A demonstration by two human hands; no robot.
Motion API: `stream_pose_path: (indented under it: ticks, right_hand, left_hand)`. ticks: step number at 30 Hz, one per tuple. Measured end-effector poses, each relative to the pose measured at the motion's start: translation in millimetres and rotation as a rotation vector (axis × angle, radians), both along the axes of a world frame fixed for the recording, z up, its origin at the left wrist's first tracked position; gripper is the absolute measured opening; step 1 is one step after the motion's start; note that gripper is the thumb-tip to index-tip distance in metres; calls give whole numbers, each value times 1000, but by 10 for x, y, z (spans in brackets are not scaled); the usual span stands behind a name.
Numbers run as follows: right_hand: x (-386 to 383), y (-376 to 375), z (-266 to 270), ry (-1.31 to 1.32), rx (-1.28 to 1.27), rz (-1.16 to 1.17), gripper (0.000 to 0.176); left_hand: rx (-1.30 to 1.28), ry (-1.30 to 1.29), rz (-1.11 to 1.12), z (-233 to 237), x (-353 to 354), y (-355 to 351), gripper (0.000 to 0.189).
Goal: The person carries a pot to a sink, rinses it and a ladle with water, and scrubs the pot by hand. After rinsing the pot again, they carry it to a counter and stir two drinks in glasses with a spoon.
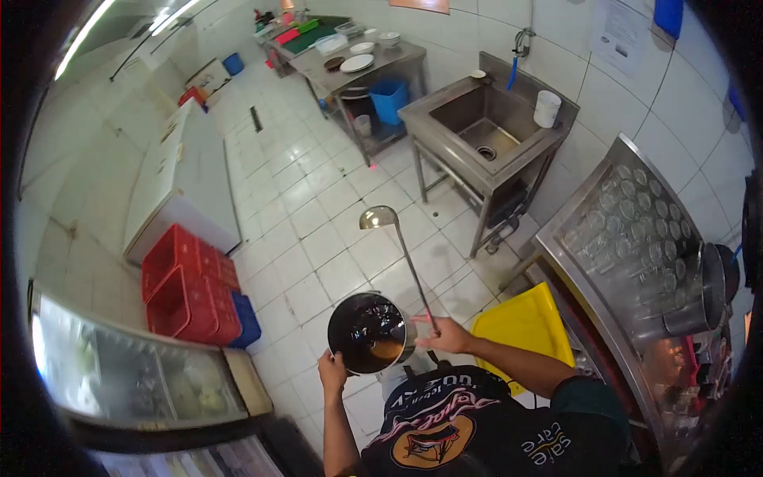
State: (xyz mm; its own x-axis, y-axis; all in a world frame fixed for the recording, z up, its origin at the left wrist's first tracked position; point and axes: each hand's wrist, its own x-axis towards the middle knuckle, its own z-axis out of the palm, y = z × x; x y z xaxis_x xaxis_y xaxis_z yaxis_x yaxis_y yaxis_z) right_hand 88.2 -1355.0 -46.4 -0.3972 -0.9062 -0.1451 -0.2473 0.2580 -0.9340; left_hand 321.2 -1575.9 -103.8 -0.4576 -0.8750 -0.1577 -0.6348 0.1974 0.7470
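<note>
A round metal pot (403,350) with dark, shiny liquid in it is held in front of my body. At its left rim my left hand (332,370) grips the edge, thumb over the rim. My right hand (447,335) is closed on the handle of a long metal ladle (411,266), beside the pot's right side. The ladle's bowl points up and away, above and beyond the pot. Part of my right hand lies close to the pot wall; whether it touches cannot be made out.
Red crates (191,290) and a white chest freezer (187,171) stand at left. A steel sink (453,131) is ahead at right. Nearby are a yellow container (528,322) and a steel counter (556,230) with many glasses. A glass-doored cooler (135,366) is at lower left.
</note>
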Motion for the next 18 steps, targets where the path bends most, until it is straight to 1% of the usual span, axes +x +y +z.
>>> stream_pose_path:
  ticks: [2, 3, 5, 6, 7, 8, 9, 10, 12, 13, 15, 16, 18]
  right_hand:
    - [-169, -275, 45, -209, -55, 4, 57]
    - [-311, -411, 44, -210, -49, -28, 57]
    - [-584, -671, 46, -107, -60, -90, 60]
    - [-709, -798, 16, -115, -52, -126, 60]
    - [-845, -932, -37, -81, -18, -225, 58]
    - [-991, -1065, -58, -50, 19, -322, 56]
    - [-1144, -1184, -73, -56, -10, -408, 55]
    - [-1324, -1317, -62, -56, -1, -441, 55]
    - [-1664, -1519, -15, 50, 10, -512, 52]
    - [-1817, -1577, 78, 37, 11, -548, 52]
    - [-2128, -1680, 284, 79, 57, -507, 48]
    - [-2277, -1739, 286, 66, 44, -552, 48]
    - [-2575, -1859, 268, 152, 76, -622, 45]
  left_hand:
    - [316, 181, 17, 18, -627, -363, 22]
    - [373, 215, -9, -117, -893, -584, 22]
    - [416, 221, -72, -66, -1503, -884, 22]
    - [447, 238, -104, -27, -1792, -1033, 23]
    - [459, 225, -139, -57, -2053, -1221, 23]
    - [370, 213, -239, -105, -2328, -1407, 23]
    - [285, 206, -336, -155, -2585, -1552, 24]
    - [298, 201, -368, -54, -2887, -1682, 24]
    - [312, 83, -538, 251, -3511, -1898, 25]
    - [314, 65, -572, 303, -3800, -2019, 25]
    - [408, 37, -693, 382, -4373, -2238, 26]
    - [396, 15, -735, 507, -4669, -2287, 26]
    - [459, 30, -834, 784, -5220, -2345, 25]
